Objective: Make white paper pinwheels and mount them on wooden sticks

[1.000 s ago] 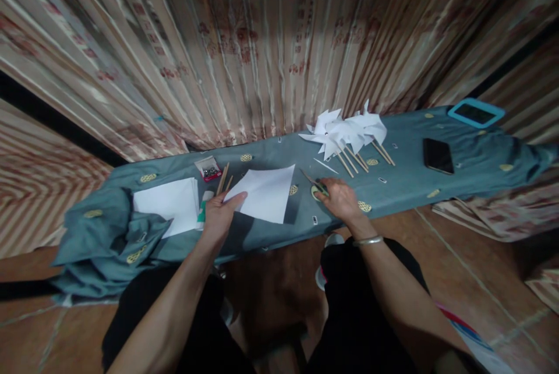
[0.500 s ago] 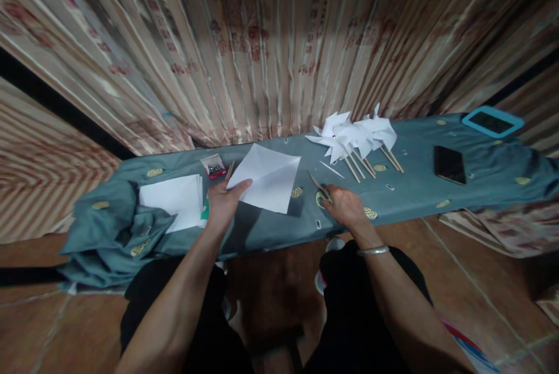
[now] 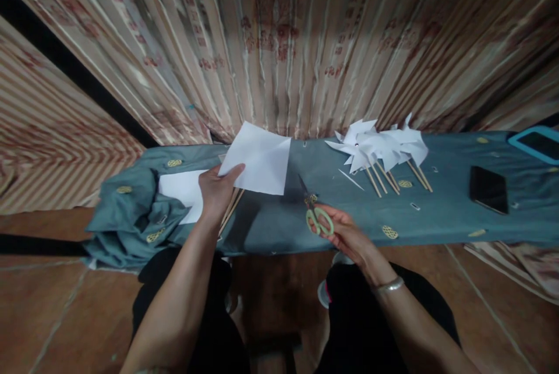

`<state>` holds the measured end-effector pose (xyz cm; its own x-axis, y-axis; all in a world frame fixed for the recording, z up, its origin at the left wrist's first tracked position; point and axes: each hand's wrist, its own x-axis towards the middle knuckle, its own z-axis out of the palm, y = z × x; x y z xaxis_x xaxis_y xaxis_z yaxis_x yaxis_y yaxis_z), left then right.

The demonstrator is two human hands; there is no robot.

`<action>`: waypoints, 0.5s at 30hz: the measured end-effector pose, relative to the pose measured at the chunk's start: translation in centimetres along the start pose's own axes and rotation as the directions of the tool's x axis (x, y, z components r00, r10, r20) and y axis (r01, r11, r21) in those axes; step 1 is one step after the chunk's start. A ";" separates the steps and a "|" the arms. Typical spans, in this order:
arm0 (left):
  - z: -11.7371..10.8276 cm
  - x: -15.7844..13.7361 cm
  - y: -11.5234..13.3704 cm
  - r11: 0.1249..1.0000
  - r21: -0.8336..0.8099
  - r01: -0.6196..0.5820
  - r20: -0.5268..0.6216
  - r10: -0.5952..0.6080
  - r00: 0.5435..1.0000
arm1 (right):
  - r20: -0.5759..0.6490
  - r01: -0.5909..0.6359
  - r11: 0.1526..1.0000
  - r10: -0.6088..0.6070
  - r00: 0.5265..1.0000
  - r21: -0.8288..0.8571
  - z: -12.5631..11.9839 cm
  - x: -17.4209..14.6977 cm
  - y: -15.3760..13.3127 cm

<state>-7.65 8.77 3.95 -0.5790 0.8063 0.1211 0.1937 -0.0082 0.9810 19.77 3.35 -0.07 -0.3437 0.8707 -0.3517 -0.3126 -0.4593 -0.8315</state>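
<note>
My left hand (image 3: 217,189) pinches the lower left corner of a white square sheet of paper (image 3: 257,158), with the thumb on top. The sheet is held up over the cloth. In my right hand (image 3: 343,228) lies a pair of scissors (image 3: 318,215) with light green handles, its blades closed and pointing up and left toward the paper. Beneath my left hand, some wooden sticks (image 3: 231,211) lie on the cloth. A stack of white paper (image 3: 181,187) sits left of that hand, partly covered by bunched cloth.
Several white paper pinwheels (image 3: 379,144) on wooden sticks lie on the patterned grey-green cloth (image 3: 262,228). Near them is a thin white paper strip (image 3: 350,179). Farther right are a dark phone (image 3: 489,189) and a blue-framed tablet (image 3: 537,144). A curtain (image 3: 283,42) hangs behind.
My right hand has lifted the scissors off the cloth and turned over, palm more upward. The paper in my left hand is raised a little. The view has shifted left.
</note>
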 end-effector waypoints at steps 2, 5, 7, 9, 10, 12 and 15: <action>0.0 0.1 -0.1 1.000 -0.002 -0.011 -0.005 0.011 1.000 | 0.091 0.005 0.998 0.000 0.996 -0.063 0.7 -0.6 0.4; 0.1 0.0 0.0 1.000 0.015 0.005 0.002 -0.005 1.000 | 0.223 0.059 0.980 -0.015 0.975 -0.190 1.3 -1.2 0.7; 0.3 -0.3 0.1 1.000 0.019 0.016 0.014 -0.016 1.000 | 0.271 0.077 0.965 -0.007 0.963 -0.249 1.3 -1.4 0.7; 0.5 -0.5 0.1 0.999 0.030 0.013 0.033 -0.014 0.999 | 0.284 0.074 0.960 0.006 0.959 -0.271 1.3 -1.5 0.6; 0.6 -0.6 0.0 0.999 0.039 0.008 0.047 -0.010 0.999 | 0.286 0.070 0.960 0.011 0.958 -0.271 1.3 -1.5 0.6; 0.9 -0.7 -0.3 0.998 0.055 0.004 0.071 -0.007 0.997 | 0.291 0.067 0.963 0.012 0.957 -0.261 1.3 -1.5 0.5; 1.2 -0.9 -0.8 0.997 0.065 0.033 0.090 -0.039 0.995 | 0.292 0.085 0.963 -0.007 0.956 -0.256 1.4 -1.5 0.5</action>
<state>-6.34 8.81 2.83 -0.5128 0.8558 0.0687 0.2255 0.0571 0.9726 18.87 1.60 0.68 -0.5851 0.7845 -0.2053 -0.1035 -0.3234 -0.9406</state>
